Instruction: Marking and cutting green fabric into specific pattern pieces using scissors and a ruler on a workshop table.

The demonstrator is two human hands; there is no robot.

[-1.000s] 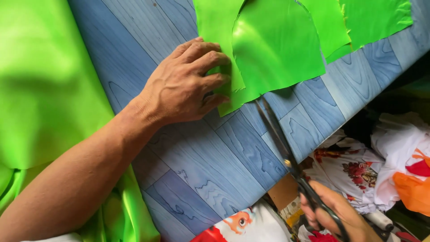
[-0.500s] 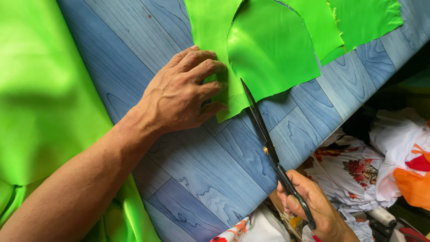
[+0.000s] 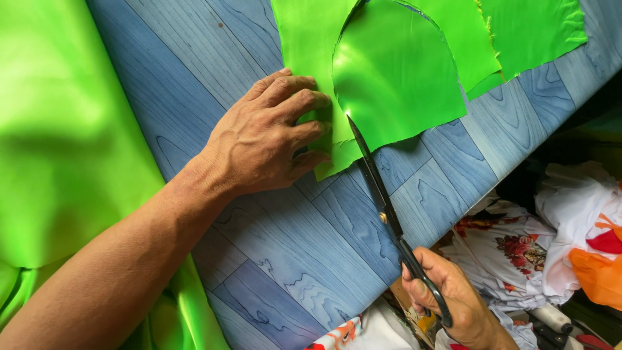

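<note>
- Left hand point(image 3: 269, 139): lies flat, fingers close together, pressing the lower edge of a bright green satin fabric piece point(image 3: 308, 58) onto the cutting table point(image 3: 311, 253), a surface covered in blue wood-grain vinyl.
- Right hand point(image 3: 453, 301): at the table's near edge, fingers closed through the handles of long black scissors point(image 3: 382, 207).
- Scissors: blades almost shut, tip resting at the lower edge of the fabric, just beside the left fingertips point(image 3: 321, 129).
- Cut in the green fabric: a curved slit runs from the blade tip up toward the far edge of the table, dividing the held strip from a rounded panel point(image 3: 395, 78) to its right. The panel appears nearly freed; whether the slit continues beyond the top of the view cannot be told.
- Further green pieces point(image 3: 531, 32): lie toward the far right corner, edges frayed, apparently already cut.
- Uncut green cloth point(image 3: 58, 162): drapes over the left side of the table.
- Floral and white fabric scraps point(image 3: 518, 253): heaped below the table's right edge.
</note>
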